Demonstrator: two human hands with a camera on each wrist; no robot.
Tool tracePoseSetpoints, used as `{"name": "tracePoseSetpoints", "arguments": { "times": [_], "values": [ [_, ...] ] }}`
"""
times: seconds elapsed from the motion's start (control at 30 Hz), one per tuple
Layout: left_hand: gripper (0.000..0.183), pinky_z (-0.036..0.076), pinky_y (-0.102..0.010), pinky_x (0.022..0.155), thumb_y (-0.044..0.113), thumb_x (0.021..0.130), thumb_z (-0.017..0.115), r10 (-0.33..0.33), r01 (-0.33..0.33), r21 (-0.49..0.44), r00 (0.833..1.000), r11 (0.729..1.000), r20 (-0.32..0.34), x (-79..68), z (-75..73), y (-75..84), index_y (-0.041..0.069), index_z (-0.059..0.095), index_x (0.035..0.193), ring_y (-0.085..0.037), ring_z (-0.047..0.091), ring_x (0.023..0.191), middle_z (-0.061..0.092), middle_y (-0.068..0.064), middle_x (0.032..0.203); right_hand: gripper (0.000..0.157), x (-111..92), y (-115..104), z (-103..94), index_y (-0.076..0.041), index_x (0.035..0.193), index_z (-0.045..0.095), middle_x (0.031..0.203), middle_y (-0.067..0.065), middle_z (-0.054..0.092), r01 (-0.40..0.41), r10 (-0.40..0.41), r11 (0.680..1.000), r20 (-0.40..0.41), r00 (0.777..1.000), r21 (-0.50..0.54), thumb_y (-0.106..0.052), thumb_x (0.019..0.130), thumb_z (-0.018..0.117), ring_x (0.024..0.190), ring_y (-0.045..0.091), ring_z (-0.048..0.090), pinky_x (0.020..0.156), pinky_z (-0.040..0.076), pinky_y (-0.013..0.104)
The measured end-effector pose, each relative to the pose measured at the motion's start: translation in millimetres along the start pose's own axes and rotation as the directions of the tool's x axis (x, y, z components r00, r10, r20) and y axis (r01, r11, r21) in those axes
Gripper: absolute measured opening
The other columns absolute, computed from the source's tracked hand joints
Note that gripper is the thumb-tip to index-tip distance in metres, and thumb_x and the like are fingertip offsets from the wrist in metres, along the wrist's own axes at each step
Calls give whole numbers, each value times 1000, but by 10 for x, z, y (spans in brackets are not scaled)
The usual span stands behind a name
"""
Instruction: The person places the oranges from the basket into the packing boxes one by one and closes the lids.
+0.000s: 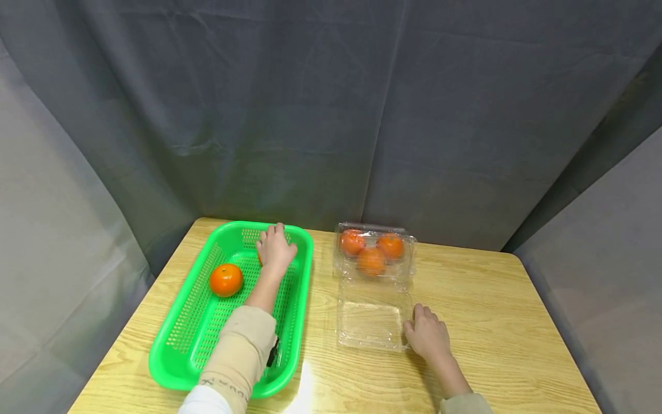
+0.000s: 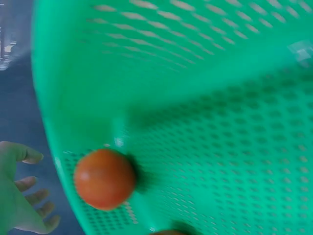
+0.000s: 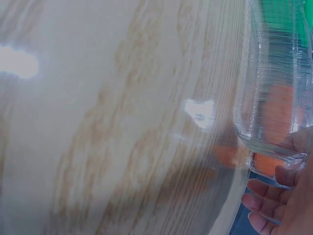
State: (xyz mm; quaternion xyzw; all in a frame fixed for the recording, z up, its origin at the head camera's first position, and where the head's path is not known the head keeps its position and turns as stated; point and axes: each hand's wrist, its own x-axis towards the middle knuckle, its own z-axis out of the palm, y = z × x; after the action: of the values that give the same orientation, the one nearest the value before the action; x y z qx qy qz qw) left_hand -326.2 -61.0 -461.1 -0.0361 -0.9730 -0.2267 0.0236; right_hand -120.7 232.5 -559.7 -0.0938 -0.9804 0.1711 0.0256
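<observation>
The person's left hand (image 1: 276, 250) is over the far end of a green plastic basket (image 1: 306, 253) with perforated walls and floor. It is lowered over an orange (image 1: 260, 260) that shows only as a sliver past the fingers. In the left wrist view the thumb and fingers are spread apart, with nothing between them. A second orange (image 1: 226, 280) sits in the basket by its left side, its small stem mark facing up.

Right of the basket, on the wood-grain table (image 1: 481, 322), stands a clear plastic clamshell (image 1: 369, 325), hinged wide open. Its far half contains three oranges: a left one (image 1: 352, 242) and a right one (image 1: 390, 246) at the back, and a middle one (image 1: 371, 261) in front of them. The near half lies toward the person.

The person's right hand (image 1: 428, 332) is at the right edge of that near half, its fingertips against the plastic; whether it pinches the edge or only touches it, I cannot tell.

The left forearm, in a cream sleeve (image 1: 240, 345) with dark lettering, crosses the basket, and a beige sleeve (image 1: 465, 404) covers the right forearm. A dark gray curtain (image 1: 289, 115) hangs behind the table.
</observation>
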Motion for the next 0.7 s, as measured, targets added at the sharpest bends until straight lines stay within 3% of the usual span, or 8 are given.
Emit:
{"name": "tracePoseSetpoints", "arguments": {
  "times": [0.13,0.37,0.7],
  "values": [
    [59,25,-50,98,19,77,59,52,-51,77,999,996,-5,47,117,-194,6,39,132,-35,31,119,39,-15,131,22,7,-1,6,-1,94,50,81,8,51,-7,7,1000,-3,1000,-2,-21,86,52,68,23,48,60,42,42],
    [71,19,-55,104,23,74,63,120,-130,185,991,974,65,91,227,-472,10,35,137,-36,25,128,33,-16,138,23,-5,-6,-11,-1,94,50,82,9,51,-7,7,1000,1,1000,-1,-22,86,52,69,24,49,62,43,44],
    [77,20,-57,103,28,75,64,143,-169,228,981,959,128,101,318,-607,12,31,142,-38,25,130,31,-16,142,20,-21,16,-9,-1,91,49,78,6,48,0,0,1000,2,1000,15,-21,87,52,64,20,44,57,40,37]
  ]
}}
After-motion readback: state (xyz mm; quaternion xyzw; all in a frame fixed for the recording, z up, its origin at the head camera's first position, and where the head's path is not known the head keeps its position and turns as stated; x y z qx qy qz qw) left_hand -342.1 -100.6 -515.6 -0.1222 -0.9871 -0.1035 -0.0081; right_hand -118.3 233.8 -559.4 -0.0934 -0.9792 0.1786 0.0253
